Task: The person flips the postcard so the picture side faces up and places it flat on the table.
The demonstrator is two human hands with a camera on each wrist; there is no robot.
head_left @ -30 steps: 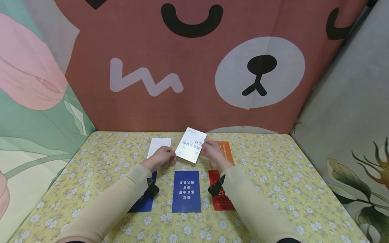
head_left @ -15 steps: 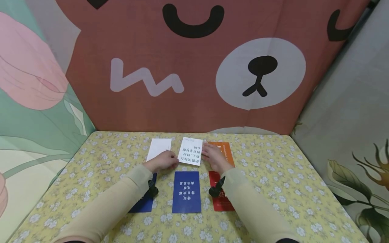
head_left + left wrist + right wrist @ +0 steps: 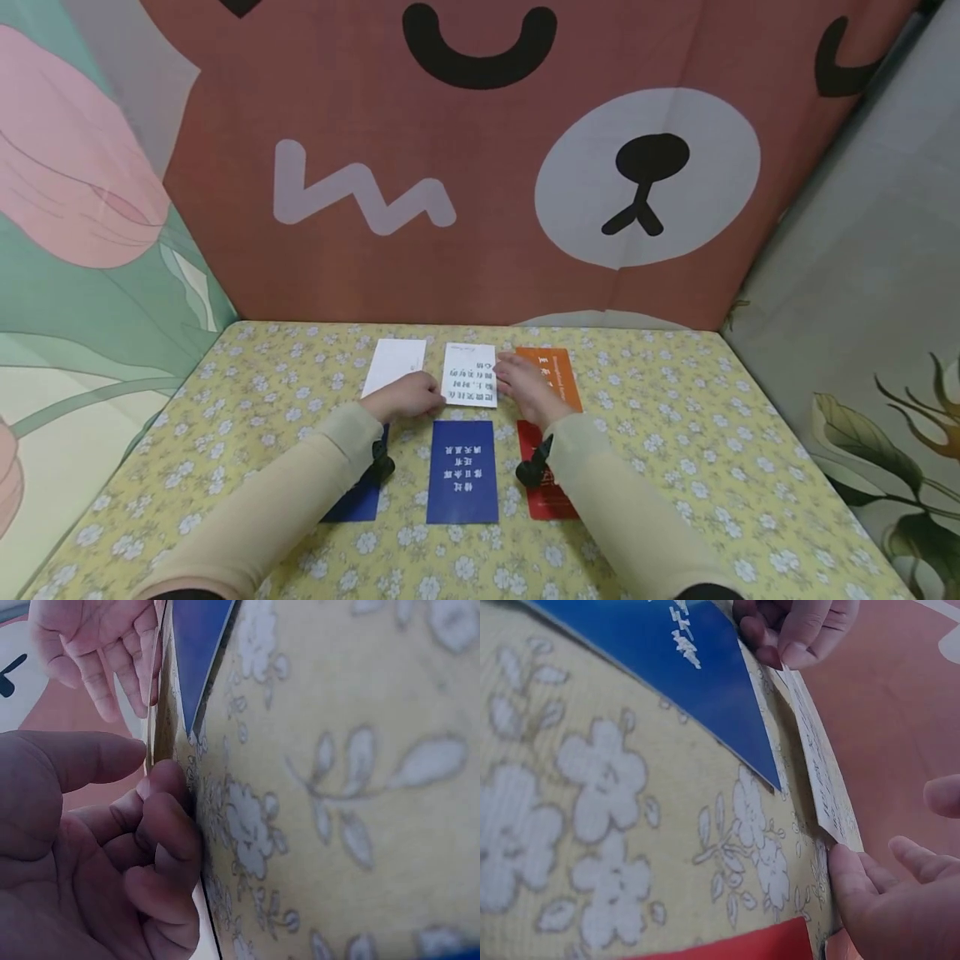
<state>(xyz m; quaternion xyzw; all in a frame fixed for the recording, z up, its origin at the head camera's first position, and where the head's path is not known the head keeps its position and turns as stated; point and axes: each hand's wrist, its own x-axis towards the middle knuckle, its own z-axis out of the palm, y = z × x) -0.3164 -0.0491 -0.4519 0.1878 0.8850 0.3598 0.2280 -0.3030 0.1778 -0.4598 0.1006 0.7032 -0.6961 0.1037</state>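
A white card with printed dark characters (image 3: pixel 469 373) lies between both hands in the back row, nearly square to the table's far edge. My left hand (image 3: pixel 407 397) pinches its near left corner between thumb and index finger, the other fingers curled below, as the left wrist view shows. My right hand (image 3: pixel 528 388) is at the card's right edge, its fingers fairly straight and touching that edge. In the right wrist view the card (image 3: pixel 810 754) slants up a little from the cloth toward the pinching left hand (image 3: pixel 799 630).
Another white card (image 3: pixel 393 362) lies at back left, an orange card (image 3: pixel 553 367) at back right. In front are a blue card (image 3: pixel 462 475) in the middle, a second blue card (image 3: pixel 356 502) under the left sleeve and a red card (image 3: pixel 551 504) under the right.
The white card, earlier held up and tilted between both hands, has come down and turned straight into the gap between its neighbours. The right hand's fingers have loosened from a grip to a touch.
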